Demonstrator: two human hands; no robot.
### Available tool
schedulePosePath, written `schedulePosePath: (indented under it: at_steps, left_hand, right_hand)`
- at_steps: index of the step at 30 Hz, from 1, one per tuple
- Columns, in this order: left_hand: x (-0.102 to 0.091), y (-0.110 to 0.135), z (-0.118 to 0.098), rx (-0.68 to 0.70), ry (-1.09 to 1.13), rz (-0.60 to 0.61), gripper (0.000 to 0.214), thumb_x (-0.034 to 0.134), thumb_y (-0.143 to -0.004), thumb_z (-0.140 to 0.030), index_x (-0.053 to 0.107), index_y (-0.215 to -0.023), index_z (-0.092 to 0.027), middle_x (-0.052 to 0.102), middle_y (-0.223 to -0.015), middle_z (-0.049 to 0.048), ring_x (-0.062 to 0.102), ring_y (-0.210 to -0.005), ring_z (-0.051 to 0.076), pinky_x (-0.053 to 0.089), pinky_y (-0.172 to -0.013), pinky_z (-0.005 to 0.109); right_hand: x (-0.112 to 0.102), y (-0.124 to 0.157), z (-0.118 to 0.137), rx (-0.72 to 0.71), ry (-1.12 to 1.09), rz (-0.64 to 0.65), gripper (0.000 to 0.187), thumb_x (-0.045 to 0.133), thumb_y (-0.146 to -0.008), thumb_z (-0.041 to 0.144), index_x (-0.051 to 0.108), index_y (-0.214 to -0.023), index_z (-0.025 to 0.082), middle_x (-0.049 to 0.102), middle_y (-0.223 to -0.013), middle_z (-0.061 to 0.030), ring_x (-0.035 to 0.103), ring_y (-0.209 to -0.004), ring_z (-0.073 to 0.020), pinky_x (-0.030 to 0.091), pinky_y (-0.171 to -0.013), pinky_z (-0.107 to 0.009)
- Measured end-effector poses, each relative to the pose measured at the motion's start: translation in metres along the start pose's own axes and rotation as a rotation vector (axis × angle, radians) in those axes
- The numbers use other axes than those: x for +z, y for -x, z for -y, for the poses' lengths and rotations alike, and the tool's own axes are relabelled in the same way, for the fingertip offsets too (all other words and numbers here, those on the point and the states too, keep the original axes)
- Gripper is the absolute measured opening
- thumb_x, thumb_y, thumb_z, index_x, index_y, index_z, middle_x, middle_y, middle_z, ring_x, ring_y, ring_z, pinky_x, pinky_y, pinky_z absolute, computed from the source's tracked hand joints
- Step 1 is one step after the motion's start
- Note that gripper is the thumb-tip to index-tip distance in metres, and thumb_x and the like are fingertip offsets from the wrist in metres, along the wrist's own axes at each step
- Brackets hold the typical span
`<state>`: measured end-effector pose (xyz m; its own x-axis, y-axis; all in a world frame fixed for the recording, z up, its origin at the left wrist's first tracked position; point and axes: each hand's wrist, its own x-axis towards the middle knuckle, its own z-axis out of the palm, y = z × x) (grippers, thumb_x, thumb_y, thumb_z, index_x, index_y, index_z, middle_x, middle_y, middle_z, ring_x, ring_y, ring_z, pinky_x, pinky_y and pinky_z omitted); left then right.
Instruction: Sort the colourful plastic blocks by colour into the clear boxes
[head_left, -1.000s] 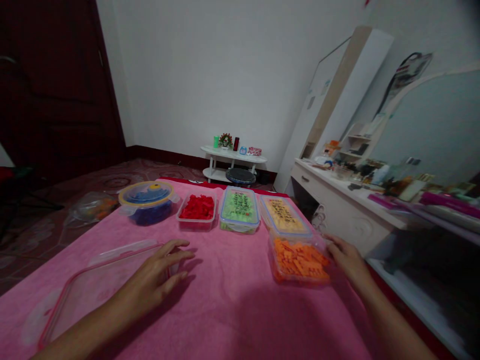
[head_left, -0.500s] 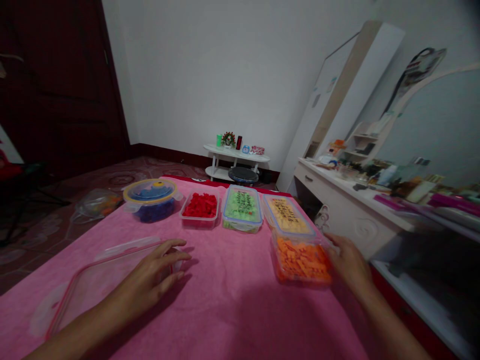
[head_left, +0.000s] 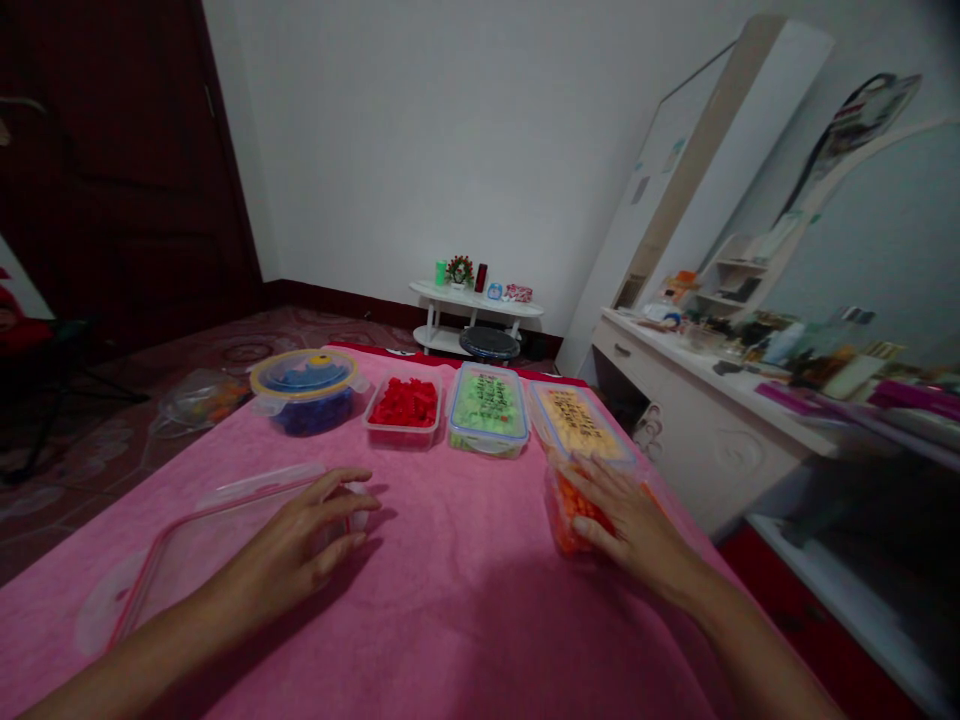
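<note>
My right hand [head_left: 626,515] lies over the clear plastic box of orange pieces [head_left: 564,520], fingers extended across the pieces and hiding most of them. My left hand [head_left: 319,535] hovers with fingers apart above the right end of a clear lid with a red seal [head_left: 206,550]. Behind the orange box sits a lidded box of yellow pieces [head_left: 583,425] with dark writing on top. To its left are a lidded box of green pieces [head_left: 489,410], an uncovered box of red pieces [head_left: 403,438] and a round container of blue pieces [head_left: 311,405] with a yellow-rimmed lid.
A pink cloth [head_left: 457,580] covers the table. On the floor at left rests a clear bag [head_left: 201,400] with coloured things inside. A white dresser [head_left: 697,400] with bottles and a mirror stands at right. Against the far wall is a low white table [head_left: 476,298].
My right hand has moved left from the orange box's right side to over its pieces. The left hand has stayed nearly in place above the lid.
</note>
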<state>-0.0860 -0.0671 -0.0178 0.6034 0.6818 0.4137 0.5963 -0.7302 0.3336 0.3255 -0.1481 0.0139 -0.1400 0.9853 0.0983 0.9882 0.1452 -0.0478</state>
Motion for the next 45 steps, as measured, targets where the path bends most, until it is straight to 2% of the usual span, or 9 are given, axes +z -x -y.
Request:
schedulePosePath:
  at_steps: [6,9,12,22,34,39,41,43,45]
  left_hand:
    - [-0.014,0.016,0.04,-0.143,-0.125,-0.001,0.037,0.049,-0.085,-0.043,0.064,-0.115,-0.028,0.054,-0.131,0.0043,0.055,-0.116,0.024,0.048,-0.097,0.034]
    - [-0.02,0.024,0.066,-0.218,-0.148,-0.011,0.043,0.049,-0.084,-0.049,0.063,-0.118,-0.027,0.053,-0.133,0.0054,0.053,-0.119,0.025,0.045,-0.099,0.035]
    - [-0.024,0.031,0.081,-0.265,-0.142,0.017,0.048,0.049,-0.082,-0.054,0.063,-0.119,-0.026,0.052,-0.133,0.007,0.051,-0.12,0.026,0.044,-0.099,0.036]
    - [-0.011,0.047,0.087,-0.349,-0.115,0.134,0.054,0.048,-0.083,-0.056,0.054,-0.129,-0.028,0.047,-0.14,0.0057,0.042,-0.128,0.029,0.039,-0.103,0.041]
    - [-0.009,0.047,0.083,-0.303,-0.109,0.165,0.045,0.047,-0.084,-0.049,0.061,-0.122,-0.03,0.051,-0.136,0.0032,0.042,-0.128,0.027,0.038,-0.105,0.04]
    - [-0.008,0.048,0.084,-0.305,-0.128,0.134,0.045,0.047,-0.084,-0.049,0.059,-0.123,-0.031,0.051,-0.136,0.0027,0.041,-0.128,0.029,0.039,-0.104,0.04]
    - [-0.008,0.049,0.09,-0.297,-0.179,0.112,0.052,0.049,-0.082,-0.052,0.053,-0.129,-0.031,0.047,-0.14,0.0031,0.037,-0.131,0.03,0.036,-0.106,0.042]
    - [-0.008,0.051,0.099,-0.299,-0.22,0.106,0.059,0.051,-0.081,-0.054,0.047,-0.134,-0.029,0.043,-0.142,0.0051,0.033,-0.134,0.031,0.032,-0.108,0.045]
    - [-0.01,0.051,0.108,-0.316,-0.221,0.12,0.06,0.052,-0.08,-0.053,0.048,-0.134,-0.025,0.043,-0.141,0.0098,0.038,-0.13,0.031,0.034,-0.105,0.044]
  right_hand:
    - [-0.003,0.004,-0.004,0.033,0.026,0.034,0.062,0.035,-0.09,0.058,0.022,-0.146,0.035,0.021,-0.153,-0.0036,0.02,-0.14,-0.0314,0.022,-0.108,-0.057]
    - [-0.005,0.004,-0.002,0.013,0.006,0.029,0.066,0.038,-0.088,0.059,0.023,-0.146,0.032,0.023,-0.152,-0.0053,0.02,-0.139,-0.0319,0.022,-0.109,-0.057]
    - [-0.007,0.004,0.001,-0.027,-0.035,0.023,0.072,0.044,-0.084,0.061,0.026,-0.146,0.029,0.023,-0.152,-0.0071,0.023,-0.139,-0.0317,0.022,-0.11,-0.055]
    - [-0.001,0.005,0.007,-0.034,0.031,-0.006,0.067,0.042,-0.086,0.06,0.031,-0.144,0.029,0.024,-0.152,-0.0075,0.021,-0.139,-0.0311,0.022,-0.11,-0.055]
    - [0.0,0.005,0.009,-0.049,0.077,0.022,0.068,0.04,-0.086,0.062,0.032,-0.144,0.027,0.025,-0.152,-0.0088,0.024,-0.139,-0.0308,0.024,-0.11,-0.053]
    - [0.002,0.007,0.006,-0.067,0.084,0.026,0.069,0.04,-0.086,0.061,0.026,-0.146,0.029,0.023,-0.152,-0.0094,0.022,-0.139,-0.0313,0.023,-0.109,-0.056]
    - [0.001,0.008,0.007,-0.07,0.09,-0.024,0.072,0.042,-0.085,0.062,0.024,-0.146,0.029,0.021,-0.153,-0.0103,0.021,-0.139,-0.0339,0.023,-0.107,-0.06]
    - [-0.001,0.01,0.013,-0.094,0.074,-0.143,0.076,0.045,-0.083,0.062,0.024,-0.147,0.027,0.021,-0.153,-0.0117,0.02,-0.139,-0.0357,0.022,-0.106,-0.062]
    - [-0.004,0.012,0.025,-0.165,0.007,-0.251,0.074,0.046,-0.083,0.059,0.027,-0.146,0.025,0.025,-0.152,-0.0117,0.023,-0.138,-0.0346,0.024,-0.107,-0.059]
